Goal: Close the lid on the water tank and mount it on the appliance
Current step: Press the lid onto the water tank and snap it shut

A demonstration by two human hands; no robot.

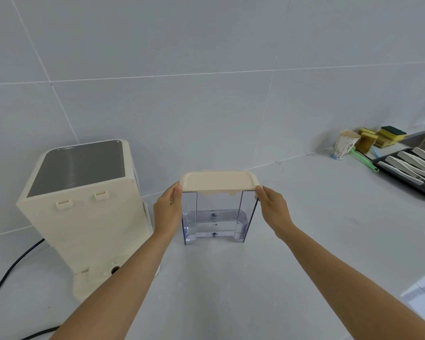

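On countertop, tank: water tank (215,217) upright, lid (219,180) seated.
Grip: left hand (168,209), right hand (272,207) pinching lid ends.
Advice: press evenly before lifting toward appliance (84,204).

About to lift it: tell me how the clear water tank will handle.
The water tank looks empty, so probably light. Its clear walls look rigid and smooth, perhaps slippery. Tall and narrow, it may tip; the lid may not be latched.

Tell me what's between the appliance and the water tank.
Head view: only the left hand, gripping the lid end on the water tank, beside the appliance.
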